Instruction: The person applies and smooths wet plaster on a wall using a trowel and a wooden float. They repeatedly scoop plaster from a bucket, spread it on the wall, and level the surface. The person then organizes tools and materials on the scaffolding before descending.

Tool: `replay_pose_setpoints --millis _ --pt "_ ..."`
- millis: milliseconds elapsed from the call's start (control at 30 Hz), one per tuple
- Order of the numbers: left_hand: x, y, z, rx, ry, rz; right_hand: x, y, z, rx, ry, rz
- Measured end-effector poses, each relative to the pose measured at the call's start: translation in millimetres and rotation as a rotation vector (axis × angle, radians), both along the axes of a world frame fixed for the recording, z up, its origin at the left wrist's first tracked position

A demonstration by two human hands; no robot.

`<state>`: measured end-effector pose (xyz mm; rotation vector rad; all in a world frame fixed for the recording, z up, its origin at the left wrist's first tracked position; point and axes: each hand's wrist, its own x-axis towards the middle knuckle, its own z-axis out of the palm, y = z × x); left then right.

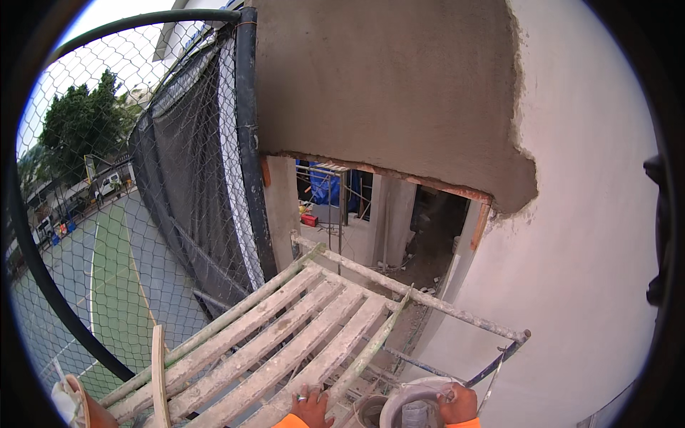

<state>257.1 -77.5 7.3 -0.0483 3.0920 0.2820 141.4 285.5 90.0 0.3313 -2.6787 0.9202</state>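
- While dark, damp-looking render (399, 85) spans the wall over the doorway (342, 214) at twelve to one o'clock, that coat seems largely laid; its ragged border at two o'clock, against the pale wall (578, 214), looks unfinished.
- Whether anything remains inside the doorway cannot be told.
- At five o'clock, the pale round pail (392, 405) stands just left of the right-hand grip (457, 404), touching it at the rim, toward that grip's nine o'clock.
- Right-hand grip: fingers curled over the pail's rim.
- Left-hand grip (311, 408), at six o'clock: palm down, fingers spread on the scaffold platform's slats (285, 335), grasping nothing visible; the pail lies toward its three o'clock.
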Motion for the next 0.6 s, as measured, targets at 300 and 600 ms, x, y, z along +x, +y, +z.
replay_pose_setpoints --millis 300,600 --pt "19.3 -12.0 -19.1 -0.024 0.051 -0.073 48.1 -4.3 -230.5 -0.226 -0.505 -0.152" --pt "9.5 -2.3 -18.7 -0.107 -0.029 -0.024 102.9 -34.5 -475.5 -0.126 -1.002 -0.496"
